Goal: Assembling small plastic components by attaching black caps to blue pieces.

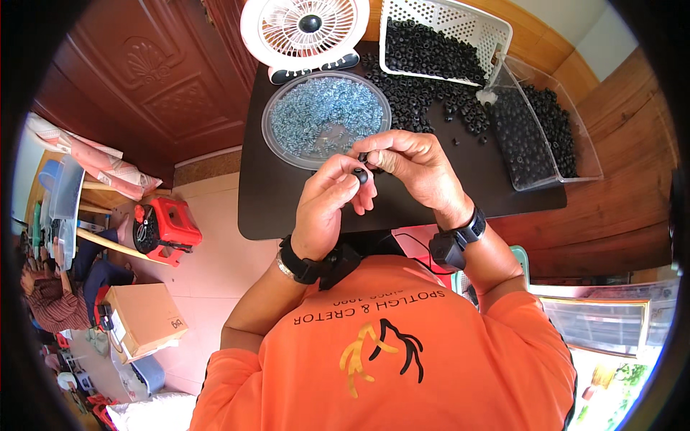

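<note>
A black ring (359, 174) is pinched between the left hand's (325, 203) thumb and finger, above the dark table (277, 208); the right hand's (420, 169) fingertips close on a small dark piece (363, 156) beside it, likely for fine control. The tub (267, 133) of bluish pieces (323, 108) and the white basket (471, 23) stand beyond, seemingly for easy reach.
</note>
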`<state>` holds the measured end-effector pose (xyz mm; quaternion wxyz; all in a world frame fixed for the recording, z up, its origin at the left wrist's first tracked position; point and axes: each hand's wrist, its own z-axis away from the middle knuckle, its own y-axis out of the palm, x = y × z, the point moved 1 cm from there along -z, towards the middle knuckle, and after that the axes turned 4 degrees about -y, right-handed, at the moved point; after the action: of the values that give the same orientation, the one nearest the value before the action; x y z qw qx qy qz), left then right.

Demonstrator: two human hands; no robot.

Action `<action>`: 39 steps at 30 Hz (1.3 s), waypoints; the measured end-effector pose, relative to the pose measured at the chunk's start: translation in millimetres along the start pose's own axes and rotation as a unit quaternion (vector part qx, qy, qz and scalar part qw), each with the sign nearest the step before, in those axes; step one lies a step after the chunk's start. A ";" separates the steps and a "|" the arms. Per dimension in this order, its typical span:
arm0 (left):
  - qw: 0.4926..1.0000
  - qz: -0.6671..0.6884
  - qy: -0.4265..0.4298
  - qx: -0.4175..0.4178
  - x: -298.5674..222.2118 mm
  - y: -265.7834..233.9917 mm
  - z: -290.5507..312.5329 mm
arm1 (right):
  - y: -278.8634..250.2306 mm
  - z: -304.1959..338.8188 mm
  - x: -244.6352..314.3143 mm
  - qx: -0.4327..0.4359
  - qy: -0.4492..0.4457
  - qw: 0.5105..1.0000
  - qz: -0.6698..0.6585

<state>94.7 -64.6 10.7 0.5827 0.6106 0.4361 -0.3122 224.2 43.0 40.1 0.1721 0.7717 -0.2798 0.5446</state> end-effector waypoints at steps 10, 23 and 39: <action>1.000 -0.005 0.007 0.010 -1.1 -0.4 0.8 | -12.2 -5.6 -6.3 0.041 0.042 0.996 -0.072; 0.982 -0.186 0.032 -0.028 -3.5 -6.1 4.2 | -4.8 -10.5 23.3 0.088 -0.029 0.995 0.044; 0.972 -0.234 0.016 -0.019 1.4 -9.5 4.4 | -5.2 -7.5 28.9 0.135 -0.068 0.970 0.188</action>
<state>87.3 -69.2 4.7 0.4979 0.4857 0.5815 -0.4219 229.1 44.3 70.0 -0.0584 0.7568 -0.3550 0.5457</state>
